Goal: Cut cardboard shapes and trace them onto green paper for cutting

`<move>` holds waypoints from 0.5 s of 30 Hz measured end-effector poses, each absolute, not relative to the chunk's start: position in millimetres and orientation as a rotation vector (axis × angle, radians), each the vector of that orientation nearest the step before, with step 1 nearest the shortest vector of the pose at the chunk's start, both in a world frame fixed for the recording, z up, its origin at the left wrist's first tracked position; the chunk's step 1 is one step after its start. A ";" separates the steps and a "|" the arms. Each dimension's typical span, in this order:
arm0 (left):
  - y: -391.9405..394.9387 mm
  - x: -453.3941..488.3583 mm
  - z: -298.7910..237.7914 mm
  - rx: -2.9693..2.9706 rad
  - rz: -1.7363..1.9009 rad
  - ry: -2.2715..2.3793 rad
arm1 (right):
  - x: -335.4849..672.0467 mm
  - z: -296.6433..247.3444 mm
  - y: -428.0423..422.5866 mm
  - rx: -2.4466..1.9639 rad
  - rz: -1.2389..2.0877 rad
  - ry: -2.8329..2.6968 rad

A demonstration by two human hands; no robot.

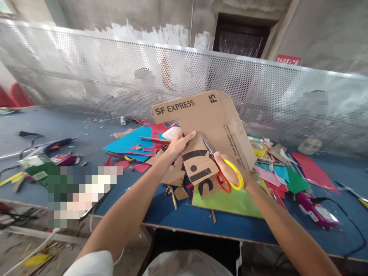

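A brown cardboard sheet (207, 115) printed "SF EXPRESS" is held up above the table, tilted. My left hand (179, 142) is closed on its left edge, thumb across the front. In my right hand (227, 166) is a pair of scissors (236, 174) with one yellow and one red handle loop. The scissor blades lie at the cardboard, beside a partly cut strip with large black letters that hangs down. Under the cardboard, a lime green sheet (230, 203) rests by the table's front edge.
Coloured paper and cardboard scraps cover the blue table (169, 218). A blue sheet (129, 142) lies left, a red sheet (313, 170) right. A purple corded device (317, 211) sits at right. A perforated metal screen (115, 76) stands behind.
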State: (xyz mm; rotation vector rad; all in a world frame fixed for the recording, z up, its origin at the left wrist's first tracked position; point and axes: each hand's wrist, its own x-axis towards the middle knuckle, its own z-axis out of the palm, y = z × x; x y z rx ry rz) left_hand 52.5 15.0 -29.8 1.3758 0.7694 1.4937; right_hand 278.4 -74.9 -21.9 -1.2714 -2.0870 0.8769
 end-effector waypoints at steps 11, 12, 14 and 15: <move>20.6 50.7 -32.3 1.428 1.514 0.748 | 280.2 -38.6 -70.0 -1.204 0.872 -2.003; 21.2 50.5 -33.1 1.431 1.513 0.749 | 280.4 -40.7 -69.2 -1.168 0.953 -1.986; 22.4 50.2 -35.3 1.431 1.488 0.753 | 280.2 -44.1 -68.4 -1.098 1.171 -1.934; 23.1 49.8 -36.5 1.425 1.468 0.755 | 280.0 -44.8 -68.6 -1.075 1.282 -1.900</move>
